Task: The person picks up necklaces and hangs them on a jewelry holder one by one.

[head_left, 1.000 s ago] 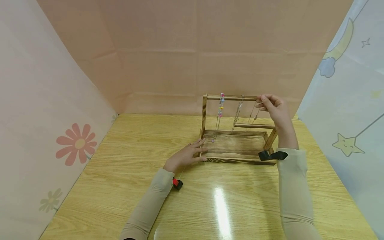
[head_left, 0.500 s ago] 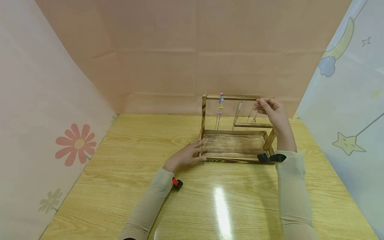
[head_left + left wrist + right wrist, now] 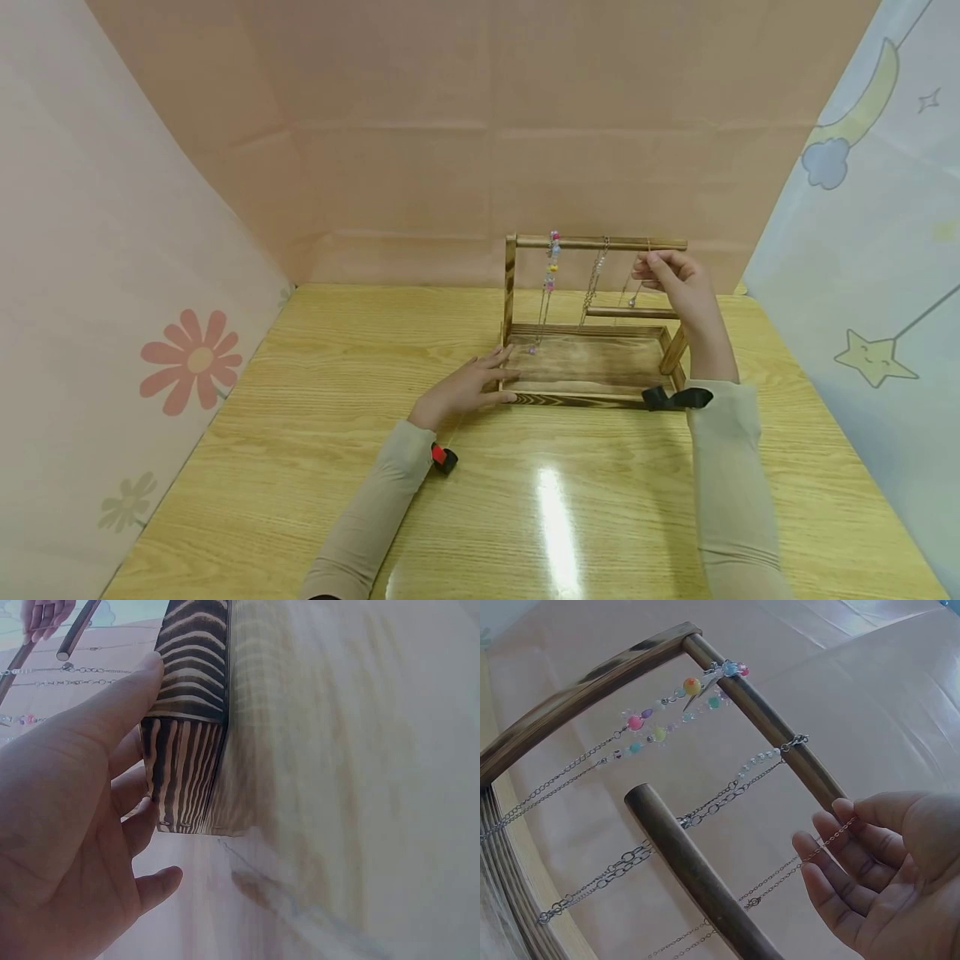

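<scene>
A wooden jewelry stand (image 3: pixel 577 401) has a tray base, an upper bar (image 3: pixel 630 244) and a shorter lower bar (image 3: pixel 626 312). My right hand (image 3: pixel 693 292) is at the upper bar's right part, thumb and fingertips pinching a thin chain necklace (image 3: pixel 754 902) that loops over the bar. My left hand (image 3: pixel 468 387) rests with extended fingers on the tray's left end; in the left wrist view its fingers touch the striped wooden corner (image 3: pixel 187 750). Farther left on the bar hang a colorful beaded necklace (image 3: pixel 692 686) and a silver chain necklace with pearl-like beads (image 3: pixel 757 760).
The stand sits toward the back of a wood-grain table (image 3: pixel 337 358). A plain backdrop (image 3: pixel 405 183) rises behind it, with printed panels at both sides. Each wrist wears a black strap.
My right hand has moved slightly down and left, uncovering the right end of the upper bar, and the thin necklace's pendant has shifted slightly left and down. My left hand stays put.
</scene>
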`<control>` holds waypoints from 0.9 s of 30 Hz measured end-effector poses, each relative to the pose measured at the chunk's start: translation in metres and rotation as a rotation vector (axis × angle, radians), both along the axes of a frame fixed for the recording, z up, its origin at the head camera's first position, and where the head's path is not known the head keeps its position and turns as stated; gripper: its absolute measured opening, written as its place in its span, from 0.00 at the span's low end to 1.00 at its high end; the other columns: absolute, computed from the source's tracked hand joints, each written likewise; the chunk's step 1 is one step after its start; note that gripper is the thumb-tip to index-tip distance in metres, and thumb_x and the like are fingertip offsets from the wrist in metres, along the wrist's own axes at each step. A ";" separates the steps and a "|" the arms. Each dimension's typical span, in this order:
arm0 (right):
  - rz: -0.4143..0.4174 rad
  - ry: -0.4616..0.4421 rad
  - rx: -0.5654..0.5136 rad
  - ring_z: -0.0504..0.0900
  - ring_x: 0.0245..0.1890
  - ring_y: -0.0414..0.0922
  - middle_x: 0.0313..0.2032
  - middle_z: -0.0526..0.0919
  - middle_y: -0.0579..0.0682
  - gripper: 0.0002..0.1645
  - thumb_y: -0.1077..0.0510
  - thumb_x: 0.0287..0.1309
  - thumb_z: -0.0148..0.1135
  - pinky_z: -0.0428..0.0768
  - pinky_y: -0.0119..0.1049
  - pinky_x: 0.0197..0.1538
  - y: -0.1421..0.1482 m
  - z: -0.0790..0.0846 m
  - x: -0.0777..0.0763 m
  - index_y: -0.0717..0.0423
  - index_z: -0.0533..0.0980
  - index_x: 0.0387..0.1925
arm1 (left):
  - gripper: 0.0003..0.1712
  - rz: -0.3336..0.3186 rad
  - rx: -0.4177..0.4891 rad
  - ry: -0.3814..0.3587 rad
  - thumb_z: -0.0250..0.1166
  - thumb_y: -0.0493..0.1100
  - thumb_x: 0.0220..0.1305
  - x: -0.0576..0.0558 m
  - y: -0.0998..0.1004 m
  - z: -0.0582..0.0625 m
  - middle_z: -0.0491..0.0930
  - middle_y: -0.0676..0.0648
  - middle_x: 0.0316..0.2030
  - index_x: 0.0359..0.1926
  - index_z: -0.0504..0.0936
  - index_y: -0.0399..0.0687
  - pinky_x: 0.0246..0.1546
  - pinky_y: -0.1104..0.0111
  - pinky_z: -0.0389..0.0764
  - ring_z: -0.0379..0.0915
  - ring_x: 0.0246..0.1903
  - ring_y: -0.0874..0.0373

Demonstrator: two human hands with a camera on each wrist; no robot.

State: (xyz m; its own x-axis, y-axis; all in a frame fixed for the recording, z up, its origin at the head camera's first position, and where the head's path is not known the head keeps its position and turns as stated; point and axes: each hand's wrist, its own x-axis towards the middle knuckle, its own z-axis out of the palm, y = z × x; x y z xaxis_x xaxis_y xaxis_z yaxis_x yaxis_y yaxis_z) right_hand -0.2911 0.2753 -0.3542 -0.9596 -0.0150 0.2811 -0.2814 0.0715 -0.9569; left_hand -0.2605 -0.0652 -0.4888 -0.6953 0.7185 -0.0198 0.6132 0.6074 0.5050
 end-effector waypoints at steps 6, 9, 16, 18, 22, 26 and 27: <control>0.018 0.001 -0.025 0.83 0.35 0.38 0.33 0.84 0.44 0.12 0.57 0.64 0.53 0.79 0.25 0.39 -0.004 0.003 0.007 0.59 0.79 0.43 | 0.34 0.000 0.002 -0.013 0.50 0.64 0.64 0.000 0.000 0.001 0.38 0.49 0.73 0.67 0.63 0.58 0.68 0.47 0.43 0.31 0.72 0.54; 0.019 -0.011 -0.025 0.83 0.36 0.38 0.34 0.84 0.44 0.11 0.57 0.64 0.53 0.79 0.25 0.40 -0.006 0.006 0.012 0.57 0.78 0.43 | 0.35 0.004 0.003 -0.017 0.50 0.65 0.64 0.000 0.000 0.001 0.38 0.49 0.73 0.68 0.63 0.58 0.68 0.47 0.43 0.31 0.72 0.54; 0.033 -0.011 -0.044 0.83 0.38 0.38 0.36 0.84 0.44 0.11 0.57 0.65 0.53 0.80 0.25 0.41 -0.008 0.003 0.015 0.57 0.77 0.44 | 0.34 0.006 0.000 -0.015 0.51 0.64 0.64 0.001 0.000 0.002 0.38 0.49 0.73 0.68 0.63 0.58 0.68 0.47 0.43 0.31 0.72 0.53; 0.039 -0.009 -0.049 0.83 0.38 0.38 0.37 0.84 0.45 0.12 0.58 0.65 0.52 0.80 0.24 0.41 -0.008 0.001 0.016 0.59 0.76 0.46 | 0.33 0.005 0.003 -0.013 0.51 0.63 0.65 0.002 0.000 0.003 0.38 0.49 0.73 0.68 0.63 0.58 0.68 0.46 0.43 0.31 0.72 0.53; 0.044 -0.017 -0.051 0.83 0.38 0.37 0.37 0.83 0.44 0.20 0.59 0.66 0.51 0.80 0.24 0.41 -0.008 -0.002 0.017 0.71 0.71 0.52 | 0.33 0.004 0.005 -0.012 0.51 0.62 0.65 0.003 0.000 0.004 0.38 0.49 0.73 0.68 0.63 0.57 0.68 0.46 0.42 0.31 0.72 0.52; 0.033 -0.019 -0.036 0.82 0.40 0.37 0.40 0.82 0.44 0.26 0.59 0.66 0.50 0.80 0.25 0.43 -0.006 -0.007 0.017 0.79 0.64 0.56 | 0.33 0.005 0.000 -0.011 0.51 0.62 0.65 0.002 0.000 0.004 0.38 0.48 0.73 0.68 0.63 0.57 0.68 0.46 0.42 0.31 0.72 0.52; 0.026 -0.019 -0.030 0.82 0.40 0.37 0.40 0.82 0.44 0.27 0.58 0.66 0.51 0.80 0.25 0.43 -0.004 -0.011 0.015 0.78 0.64 0.56 | 0.33 0.006 0.000 -0.012 0.51 0.62 0.65 0.002 0.001 0.004 0.38 0.48 0.73 0.67 0.63 0.57 0.68 0.46 0.42 0.31 0.72 0.52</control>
